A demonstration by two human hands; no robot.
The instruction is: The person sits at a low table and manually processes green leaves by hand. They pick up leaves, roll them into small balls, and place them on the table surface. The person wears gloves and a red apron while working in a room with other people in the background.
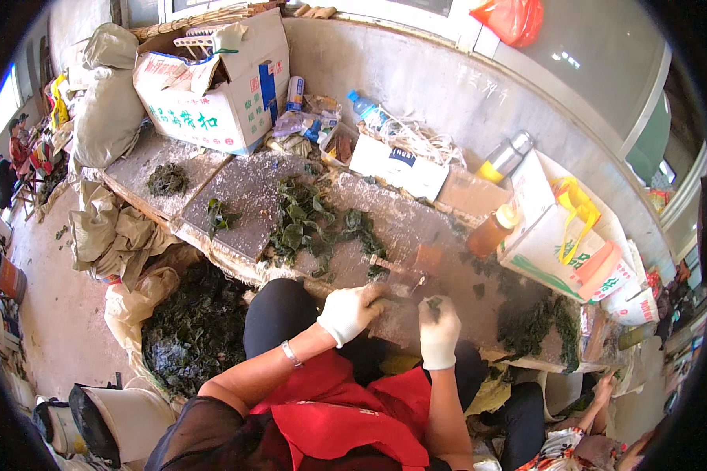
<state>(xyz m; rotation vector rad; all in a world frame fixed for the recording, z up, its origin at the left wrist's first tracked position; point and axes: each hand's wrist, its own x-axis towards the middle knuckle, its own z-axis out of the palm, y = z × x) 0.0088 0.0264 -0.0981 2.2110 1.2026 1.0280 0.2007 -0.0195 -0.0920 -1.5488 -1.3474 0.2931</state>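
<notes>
My left hand, in a white knit glove, is over the front edge of the worktable. Its fingertips are drawn together, but blur hides whether anything is between them. Beside it, my right hand, also gloved, has its fingers closed on a small dark green piece of seaweed. Just beyond both hands stands a small fixture with a wooden bar and a metal part, blurred. Left of it lies a heap of dark green kelp, with more strands nearer the fixture.
Far left are a small knotted pile and a large carton. A jar, a thermos and another carton stand right. A sack of seaweed sits left of my knee; a co-worker's arm is at right.
</notes>
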